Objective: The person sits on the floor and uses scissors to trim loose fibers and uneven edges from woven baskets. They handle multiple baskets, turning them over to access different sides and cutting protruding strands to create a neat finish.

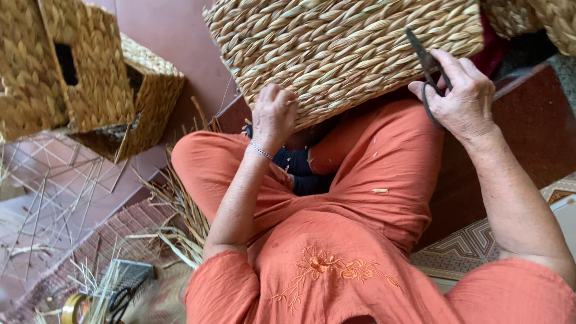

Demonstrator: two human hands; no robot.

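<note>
Reddish floor tiles lie under loose straw. On the lap, a woven seagrass basket looks light, stiff and rough; the left hand clamps its lower rim, the right hand grips dark scissors against it.

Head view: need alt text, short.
A seated person in orange clothes holds a woven basket on their lap, the left hand gripping its lower edge and the right hand holding dark scissors against its side. More woven baskets and loose straw lie on the floor to one side.
</note>
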